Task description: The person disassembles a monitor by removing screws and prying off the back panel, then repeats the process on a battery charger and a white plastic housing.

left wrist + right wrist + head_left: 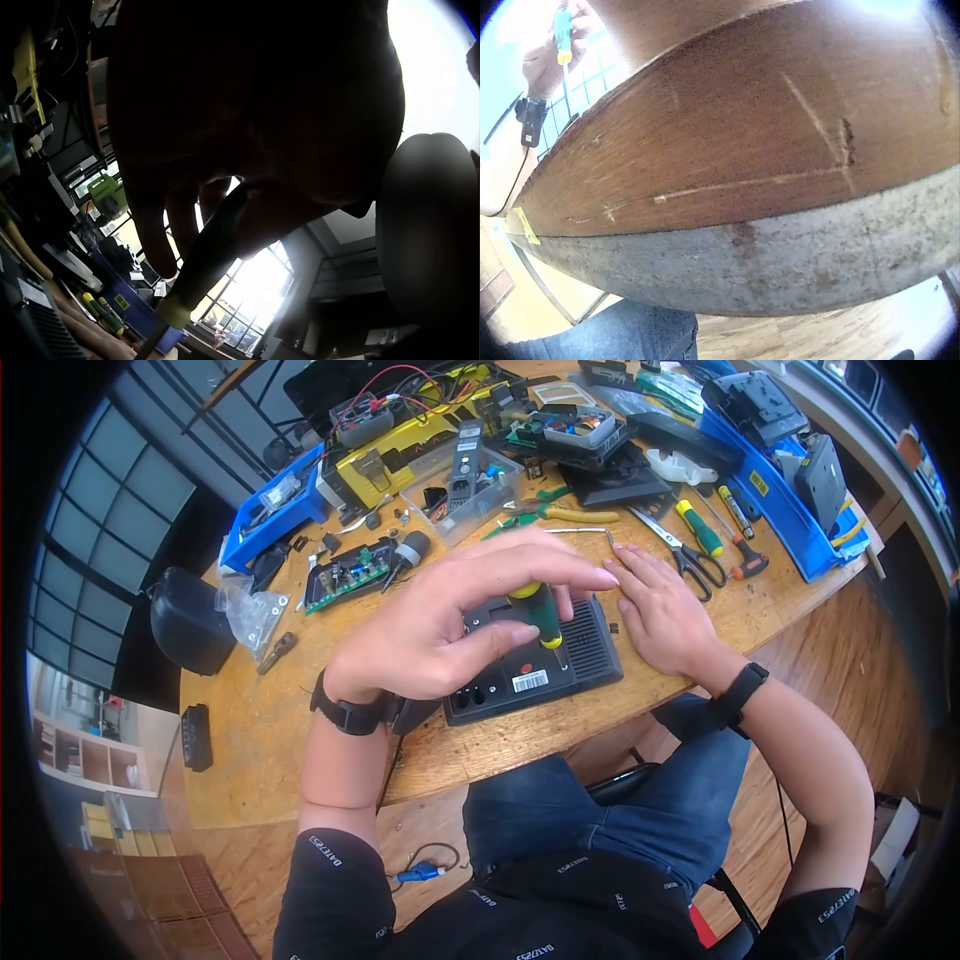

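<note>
Pinching a green screwdriver (546,616) in my left hand (440,618), I'm pointing it at a black device (494,702) lying near the desk's front edge (460,765), its barcode label (530,681) unreadable. My right hand (662,608) is resting, fingers straight, on the desk. Only the right wrist view is showing yellow tape (526,226).

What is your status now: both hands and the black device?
Left hand holds screwdriver over device. Right hand rests on table. Nothing seen blocking screwdriver.
</note>
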Tool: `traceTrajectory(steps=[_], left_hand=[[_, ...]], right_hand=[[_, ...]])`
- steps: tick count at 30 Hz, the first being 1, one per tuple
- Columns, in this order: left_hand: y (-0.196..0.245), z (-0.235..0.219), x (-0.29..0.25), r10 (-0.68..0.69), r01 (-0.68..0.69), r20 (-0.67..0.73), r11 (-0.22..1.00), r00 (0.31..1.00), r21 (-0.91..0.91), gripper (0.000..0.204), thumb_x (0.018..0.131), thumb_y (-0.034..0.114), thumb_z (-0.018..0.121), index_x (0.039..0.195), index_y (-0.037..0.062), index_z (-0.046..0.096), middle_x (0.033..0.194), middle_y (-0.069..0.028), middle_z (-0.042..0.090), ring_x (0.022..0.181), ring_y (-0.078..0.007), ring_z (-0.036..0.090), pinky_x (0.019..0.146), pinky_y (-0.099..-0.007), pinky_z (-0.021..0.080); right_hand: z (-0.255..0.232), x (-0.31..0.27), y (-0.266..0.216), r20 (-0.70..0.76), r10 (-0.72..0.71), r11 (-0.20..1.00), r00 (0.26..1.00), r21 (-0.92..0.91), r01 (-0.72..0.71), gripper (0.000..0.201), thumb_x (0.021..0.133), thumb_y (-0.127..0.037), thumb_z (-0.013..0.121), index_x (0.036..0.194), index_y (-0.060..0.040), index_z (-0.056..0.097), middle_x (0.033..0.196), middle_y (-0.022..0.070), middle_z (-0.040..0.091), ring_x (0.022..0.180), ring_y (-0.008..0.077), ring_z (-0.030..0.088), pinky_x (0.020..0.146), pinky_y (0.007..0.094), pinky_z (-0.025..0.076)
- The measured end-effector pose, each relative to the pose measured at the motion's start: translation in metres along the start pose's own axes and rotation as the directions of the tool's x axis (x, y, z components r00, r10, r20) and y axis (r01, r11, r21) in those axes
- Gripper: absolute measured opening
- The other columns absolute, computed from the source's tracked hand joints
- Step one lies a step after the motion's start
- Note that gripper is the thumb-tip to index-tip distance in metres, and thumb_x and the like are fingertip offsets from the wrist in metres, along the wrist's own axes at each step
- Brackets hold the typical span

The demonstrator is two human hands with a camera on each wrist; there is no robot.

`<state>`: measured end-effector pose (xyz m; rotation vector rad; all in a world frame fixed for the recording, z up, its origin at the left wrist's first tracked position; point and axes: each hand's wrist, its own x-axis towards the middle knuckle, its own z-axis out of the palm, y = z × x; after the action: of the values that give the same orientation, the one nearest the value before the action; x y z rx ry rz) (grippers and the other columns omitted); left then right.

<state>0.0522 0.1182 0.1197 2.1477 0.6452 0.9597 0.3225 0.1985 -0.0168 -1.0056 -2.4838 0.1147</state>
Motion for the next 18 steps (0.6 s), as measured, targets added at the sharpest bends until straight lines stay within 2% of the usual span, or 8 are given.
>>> traceTrajectory(steps=[1, 4, 7, 10, 12, 13, 16, 18], left_hand=[[0.000, -0.003, 0.001, -0.001, 0.001, 0.002, 1.000, 1.000, -0.001, 0.047, 0.087, 0.012, 0.080, 0.132, 0.0023, 0.070, 0.113, -0.0115, 0.071, 0.097, -0.0240, 0.065, 0.092, -0.0391, 0.051], [0.000, -0.008, 0.004, 0.025, -0.047, 0.090, 0.968, 0.996, 0.248, 0.047, 0.087, 0.010, 0.078, 0.132, 0.0002, 0.069, 0.124, -0.0144, 0.066, 0.098, -0.0248, 0.065, 0.095, -0.0396, 0.051], [0.000, -0.002, 0.006, -0.034, 0.041, -0.026, 0.935, 0.999, 0.353, 0.044, 0.087, 0.009, 0.076, 0.130, -0.0001, 0.070, 0.124, -0.0138, 0.065, 0.100, -0.0245, 0.065, 0.096, -0.0391, 0.051], [-0.001, -0.001, 0.005, 0.085, -0.068, -0.094, 0.983, 0.992, 0.171, 0.044, 0.086, 0.010, 0.080, 0.128, 0.0006, 0.070, 0.112, -0.0098, 0.068, 0.101, -0.0219, 0.065, 0.095, -0.0373, 0.052], [-0.001, -0.011, -0.002, 0.024, -0.025, 0.079, 1.000, 0.997, 0.007, 0.055, 0.082, 0.009, 0.085, 0.133, 0.0010, 0.067, 0.105, -0.0073, 0.068, 0.103, -0.0200, 0.065, 0.096, -0.0361, 0.052], [-0.001, -0.010, -0.001, 0.024, -0.025, 0.079, 1.000, 0.997, 0.007, 0.055, 0.082, 0.009, 0.085, 0.133, 0.0010, 0.067, 0.105, -0.0073, 0.068, 0.103, -0.0200, 0.065, 0.096, -0.0361, 0.052], [0.001, 0.001, 0.004, -0.032, 0.037, -0.034, 0.991, 0.999, 0.132, 0.055, 0.079, 0.003, 0.087, 0.130, -0.0004, 0.066, 0.107, -0.0081, 0.069, 0.104, -0.0194, 0.067, 0.097, -0.0352, 0.054], [0.001, 0.008, 0.004, -0.174, 0.133, -0.185, 0.968, 0.967, -0.213, 0.048, 0.078, -0.001, 0.090, 0.120, 0.0006, 0.067, 0.108, -0.0080, 0.071, 0.104, -0.0181, 0.069, 0.096, -0.0334, 0.056]], right_hand=[[0.000, 0.000, 0.000, 0.002, 0.005, 1.000, 1.000, 0.003, -0.005, 0.048, 0.100, -0.015, 0.054, 0.145, 0.0023, 0.058, 0.156, 0.0239, 0.051, 0.148, 0.0397, 0.045, 0.124, 0.0476, 0.034], [0.000, 0.000, 0.000, 0.004, 0.007, 1.000, 1.000, 0.000, -0.007, 0.048, 0.101, -0.015, 0.054, 0.145, 0.0022, 0.058, 0.156, 0.0238, 0.051, 0.148, 0.0395, 0.045, 0.124, 0.0477, 0.034], [0.000, 0.000, 0.000, 0.005, 0.007, 1.000, 1.000, -0.003, -0.007, 0.048, 0.101, -0.015, 0.054, 0.145, 0.0020, 0.058, 0.156, 0.0234, 0.051, 0.148, 0.0393, 0.045, 0.125, 0.0475, 0.034], [0.000, 0.000, 0.000, 0.007, 0.012, 1.000, 1.000, -0.002, -0.012, 0.048, 0.101, -0.015, 0.054, 0.145, 0.0016, 0.058, 0.156, 0.0230, 0.051, 0.148, 0.0392, 0.045, 0.125, 0.0474, 0.034], [0.000, 0.000, 0.000, 0.008, 0.012, 1.000, 1.000, 0.005, -0.012, 0.048, 0.101, -0.015, 0.054, 0.146, 0.0015, 0.058, 0.157, 0.0229, 0.051, 0.148, 0.0391, 0.044, 0.125, 0.0473, 0.034], [0.000, 0.000, 0.000, 0.008, 0.011, 1.000, 1.000, 0.011, -0.011, 0.048, 0.100, -0.015, 0.054, 0.146, 0.0013, 0.058, 0.157, 0.0228, 0.051, 0.148, 0.0390, 0.044, 0.125, 0.0471, 0.034], [0.001, -0.001, 0.000, -0.006, 0.010, 1.000, 1.000, 0.020, -0.010, 0.047, 0.099, -0.012, 0.056, 0.144, 0.0016, 0.058, 0.155, 0.0223, 0.052, 0.149, 0.0388, 0.043, 0.125, 0.0470, 0.035], [0.004, -0.004, 0.001, -0.064, -0.006, 0.998, 0.998, 0.057, 0.010, 0.044, 0.099, -0.011, 0.058, 0.141, 0.0007, 0.060, 0.150, 0.0216, 0.056, 0.145, 0.0382, 0.047, 0.121, 0.0470, 0.038]])
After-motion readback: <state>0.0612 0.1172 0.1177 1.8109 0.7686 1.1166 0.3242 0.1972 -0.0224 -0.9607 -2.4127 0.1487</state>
